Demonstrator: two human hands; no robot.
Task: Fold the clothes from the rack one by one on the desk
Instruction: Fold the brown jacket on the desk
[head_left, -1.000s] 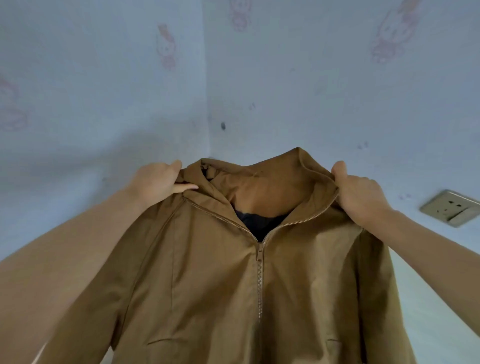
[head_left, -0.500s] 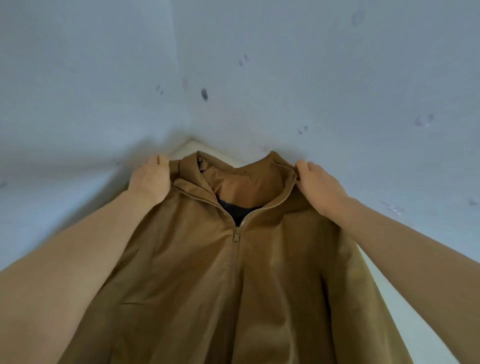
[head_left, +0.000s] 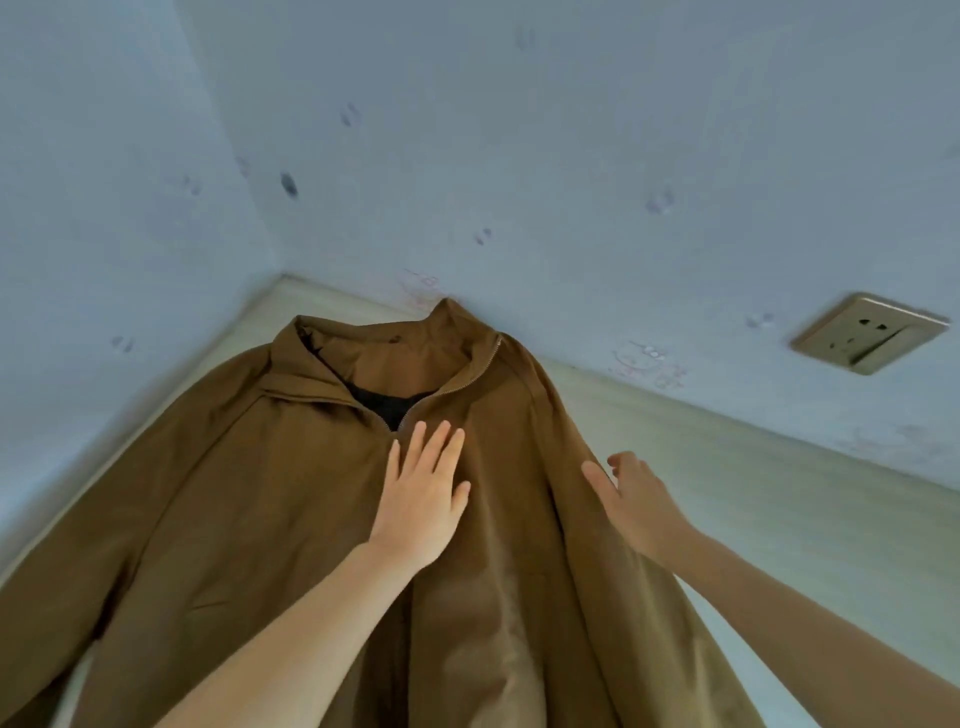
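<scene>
A brown zip-up jacket (head_left: 270, 509) lies front side up on the pale desk (head_left: 753, 493), its collar pointing into the wall corner and its dark lining showing at the neck. My left hand (head_left: 423, 493) lies flat with straight fingers on the chest, just below the zipper's top. Over at the jacket's right side, my right hand (head_left: 634, 499) touches the fabric near the sleeve seam with its thumb, fingers loosely bent and holding nothing. The jacket's lower part runs out of view at the bottom.
Two pale blue walls meet in a corner (head_left: 275, 260) right behind the collar. A beige wall socket (head_left: 867, 338) sits on the right wall just above the desk. Bare desk surface shows to the right of the jacket.
Both hands have let go of the collar and shoulders. The jacket has come down onto the desk. My left hand now lies flat on the chest and my right hand touches the right side.
</scene>
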